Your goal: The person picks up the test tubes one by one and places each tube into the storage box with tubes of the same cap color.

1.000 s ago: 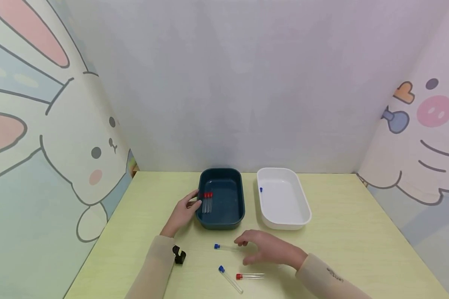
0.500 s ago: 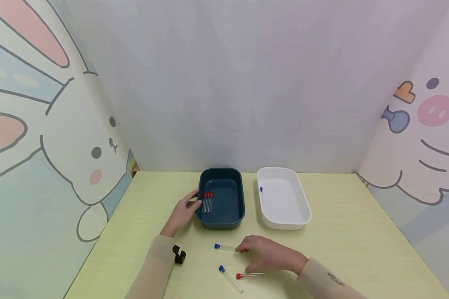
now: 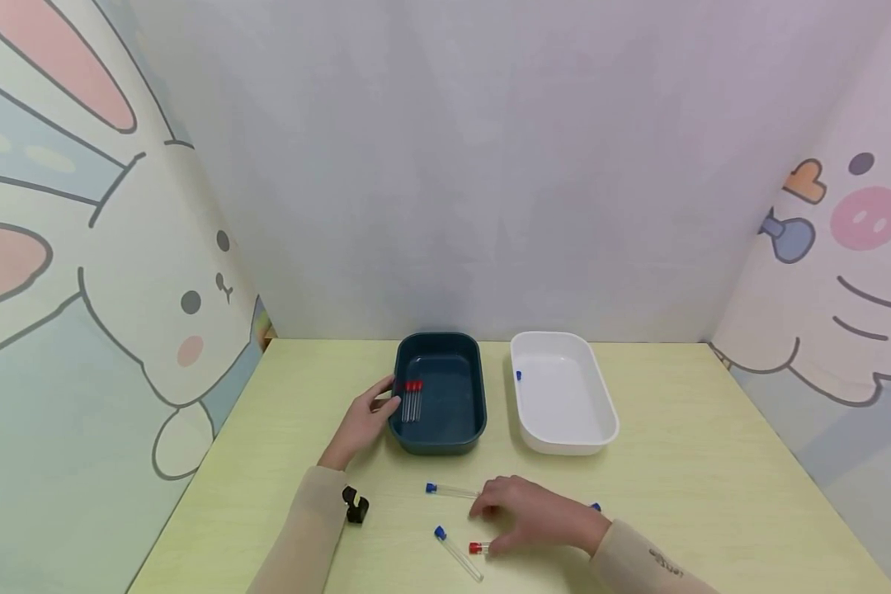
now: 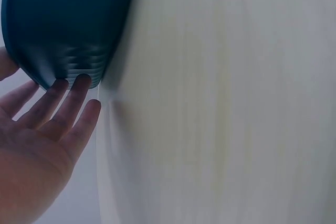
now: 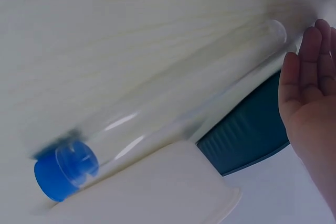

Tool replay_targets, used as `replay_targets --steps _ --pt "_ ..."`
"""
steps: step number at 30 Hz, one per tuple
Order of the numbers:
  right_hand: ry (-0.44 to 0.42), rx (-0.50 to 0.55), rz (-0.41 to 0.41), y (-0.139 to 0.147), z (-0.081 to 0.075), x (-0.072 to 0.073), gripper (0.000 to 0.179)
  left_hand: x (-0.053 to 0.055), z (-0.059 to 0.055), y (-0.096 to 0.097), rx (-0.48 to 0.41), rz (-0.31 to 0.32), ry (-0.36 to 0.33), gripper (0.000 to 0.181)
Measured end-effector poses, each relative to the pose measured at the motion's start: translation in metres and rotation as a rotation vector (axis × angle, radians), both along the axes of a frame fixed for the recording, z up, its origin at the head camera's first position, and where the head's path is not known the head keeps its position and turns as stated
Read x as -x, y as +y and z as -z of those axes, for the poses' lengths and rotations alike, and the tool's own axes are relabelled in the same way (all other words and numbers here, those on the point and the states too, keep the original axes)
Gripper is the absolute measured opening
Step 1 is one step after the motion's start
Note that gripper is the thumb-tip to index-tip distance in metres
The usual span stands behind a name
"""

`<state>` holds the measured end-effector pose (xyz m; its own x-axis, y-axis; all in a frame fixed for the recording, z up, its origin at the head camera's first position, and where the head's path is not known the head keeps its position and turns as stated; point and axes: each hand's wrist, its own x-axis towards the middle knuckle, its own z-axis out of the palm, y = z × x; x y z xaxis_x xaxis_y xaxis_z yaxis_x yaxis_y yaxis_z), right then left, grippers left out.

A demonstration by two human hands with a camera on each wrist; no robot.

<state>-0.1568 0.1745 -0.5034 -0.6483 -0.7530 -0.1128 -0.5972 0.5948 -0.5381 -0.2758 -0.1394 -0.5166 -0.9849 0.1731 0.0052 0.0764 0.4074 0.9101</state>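
While straight-fingered, left hand (image 3: 360, 425) against tray (image 3: 438, 450)

The beige-sleeved left forearm (image 3: 300, 528) reaches forward from the lower edge of the head view and slants to the right, the left hand (image 3: 358, 422) ahead of it with thumb and index finger apart; the left wrist view shows the fingers nearly straight and slightly spread. The beige-sleeved right forearm (image 3: 642, 561) comes in from the lower right, the right hand (image 3: 533, 513) back upward, fingers bent downward, thumb set apart from their tips
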Motion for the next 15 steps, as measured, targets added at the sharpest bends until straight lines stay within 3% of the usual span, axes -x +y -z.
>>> replay_targets --steps 7,15 --pt "-0.028 -0.036 0.023 -0.0034 0.0038 -0.0015 0.024 0.0001 0.0005 -0.0003 -0.004 0.000 -0.006 0.054" --pt "0.026 -0.032 0.024 -0.0028 0.0070 -0.0018 0.018 -0.0004 0.0002 -0.0004 0.000 0.000 -0.003 0.054"
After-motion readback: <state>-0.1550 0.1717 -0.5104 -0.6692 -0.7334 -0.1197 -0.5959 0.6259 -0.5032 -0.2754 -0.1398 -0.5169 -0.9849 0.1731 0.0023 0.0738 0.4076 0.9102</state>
